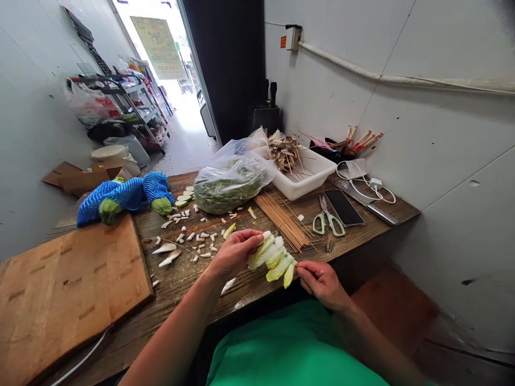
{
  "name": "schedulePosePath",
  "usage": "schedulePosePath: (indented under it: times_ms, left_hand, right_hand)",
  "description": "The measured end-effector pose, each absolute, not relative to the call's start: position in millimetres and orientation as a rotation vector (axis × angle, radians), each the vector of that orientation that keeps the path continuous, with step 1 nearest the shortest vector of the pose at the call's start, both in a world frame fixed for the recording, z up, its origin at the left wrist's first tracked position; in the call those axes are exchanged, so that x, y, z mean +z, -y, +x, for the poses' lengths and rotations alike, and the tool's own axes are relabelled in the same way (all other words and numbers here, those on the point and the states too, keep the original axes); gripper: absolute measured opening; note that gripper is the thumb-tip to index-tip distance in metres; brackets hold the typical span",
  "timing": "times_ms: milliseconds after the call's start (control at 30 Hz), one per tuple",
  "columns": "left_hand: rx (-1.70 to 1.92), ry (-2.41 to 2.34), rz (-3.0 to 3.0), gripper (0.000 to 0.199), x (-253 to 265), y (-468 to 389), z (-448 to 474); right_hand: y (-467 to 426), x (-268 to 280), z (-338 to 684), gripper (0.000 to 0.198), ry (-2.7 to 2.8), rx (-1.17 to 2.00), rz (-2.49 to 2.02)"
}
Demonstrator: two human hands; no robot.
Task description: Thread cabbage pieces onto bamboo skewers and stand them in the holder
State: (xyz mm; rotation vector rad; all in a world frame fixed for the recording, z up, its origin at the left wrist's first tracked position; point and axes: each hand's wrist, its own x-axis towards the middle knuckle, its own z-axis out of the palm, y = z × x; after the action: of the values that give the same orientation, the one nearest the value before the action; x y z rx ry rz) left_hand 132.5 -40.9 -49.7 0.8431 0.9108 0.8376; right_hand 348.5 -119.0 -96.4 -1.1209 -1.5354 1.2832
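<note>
Several pale yellow-green cabbage leaves hang in a row, apparently threaded on a skewer that the leaves mostly hide. My left hand is closed at the row's upper left end, pinching a leaf by its white stem. At the lower right end, my right hand is closed in a pinch on what looks like the skewer's end, hidden by the fingers. Both hands are above the front edge of the wooden table. Just beyond them lies a bundle of bamboo skewers.
Scissors and a phone lie right of the skewers. Behind are a bag of greens and a white tray of skewered mushrooms. Mushroom stems litter the table; a cutting board and blue-netted vegetables are left.
</note>
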Motion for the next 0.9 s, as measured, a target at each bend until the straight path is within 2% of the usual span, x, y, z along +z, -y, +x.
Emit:
schedulePosePath:
  times_ms: [600,900]
  left_hand:
    - [0.866,-0.993,0.926,0.038,-48,44,135]
    - [0.769,-1.018,0.908,0.033,-45,40,132]
  right_hand:
    - [123,-96,346,0.034,1.536,1.264,-1.154]
    - [123,-106,346,0.033,1.548,1.243,-1.13]
